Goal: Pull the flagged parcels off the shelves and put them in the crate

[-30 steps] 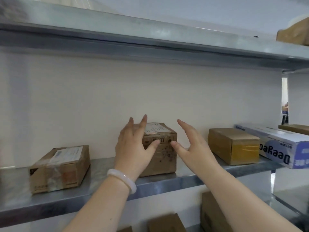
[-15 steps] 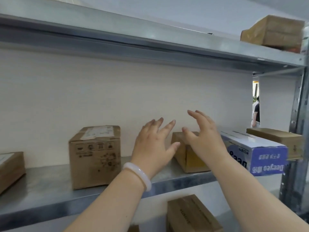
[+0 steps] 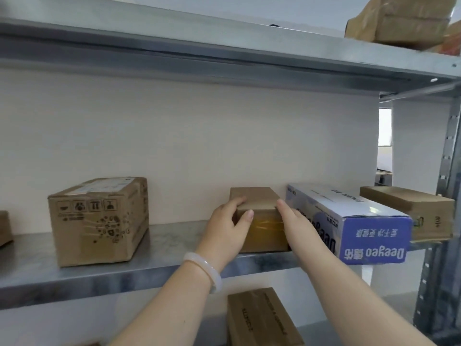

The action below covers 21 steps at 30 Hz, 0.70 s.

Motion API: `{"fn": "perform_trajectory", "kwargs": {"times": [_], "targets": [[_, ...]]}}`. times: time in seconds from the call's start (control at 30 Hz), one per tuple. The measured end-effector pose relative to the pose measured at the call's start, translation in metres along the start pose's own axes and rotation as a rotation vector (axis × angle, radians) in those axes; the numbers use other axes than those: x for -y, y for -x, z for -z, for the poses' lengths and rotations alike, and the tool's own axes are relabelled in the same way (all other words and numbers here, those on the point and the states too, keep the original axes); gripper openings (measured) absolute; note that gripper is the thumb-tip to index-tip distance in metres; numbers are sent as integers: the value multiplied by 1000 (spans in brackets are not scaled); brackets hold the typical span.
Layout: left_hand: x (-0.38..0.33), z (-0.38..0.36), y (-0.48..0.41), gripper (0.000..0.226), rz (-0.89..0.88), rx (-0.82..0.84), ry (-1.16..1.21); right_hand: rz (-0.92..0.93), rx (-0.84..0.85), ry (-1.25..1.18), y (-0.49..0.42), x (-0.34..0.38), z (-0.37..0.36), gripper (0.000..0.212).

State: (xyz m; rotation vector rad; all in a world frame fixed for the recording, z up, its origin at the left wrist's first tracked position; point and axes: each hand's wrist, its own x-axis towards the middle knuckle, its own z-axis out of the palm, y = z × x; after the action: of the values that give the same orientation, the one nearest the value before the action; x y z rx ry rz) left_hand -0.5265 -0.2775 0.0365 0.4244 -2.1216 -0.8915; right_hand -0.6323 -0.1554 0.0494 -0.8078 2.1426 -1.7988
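Cartons stand along the metal shelf [image 3: 174, 245] in front of you. At its left end you see a sliver of a brown box [image 3: 5, 228], then a taller carton [image 3: 99, 221] with handling symbols printed on its front. Your left hand [image 3: 229, 231], with a pale bracelet [image 3: 207, 268] on the wrist, grasps the small parcel [image 3: 257, 199]: fingers curl over its top left edge and the thumb crosses its front. The parcel is plain brown cardboard, its front face glossy with yellowish tape, and it sits at the shelf's front edge. Your right hand [image 3: 296, 226] lies against its right side, thumb at the top corner. The fingers vanish into the gap beside the blue-and-white Deegeo box [image 3: 361, 221], so you cannot tell whether they curl. Another flat brown box [image 3: 411, 211] sits at the right end.
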Motion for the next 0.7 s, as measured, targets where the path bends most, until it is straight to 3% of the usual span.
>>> {"fn": "perform_trajectory", "kwargs": {"times": [0.17,0.23,0.37,0.47,0.57,0.63,0.7], "targets": [[-16,4,5,38,-14,-114,8,260,5,-111,8,-1,3,18],[-20,5,6,45,-1,-114,12,384,-9,-91,11,-1,3,24],[-27,5,7,65,88,-55,162,638,-15,116,13,-6,5,64],[-27,4,8,93,133,-52,296,790,-15,235,17,-7,6,72],[-26,6,10,116,163,-90,286,844,19,250,22,-12,3,73],[-24,9,13,107,171,-116,349,840,24,200,22,-17,3,69],[-23,12,17,79,167,-128,471,751,14,56,21,-21,4,64]]}}
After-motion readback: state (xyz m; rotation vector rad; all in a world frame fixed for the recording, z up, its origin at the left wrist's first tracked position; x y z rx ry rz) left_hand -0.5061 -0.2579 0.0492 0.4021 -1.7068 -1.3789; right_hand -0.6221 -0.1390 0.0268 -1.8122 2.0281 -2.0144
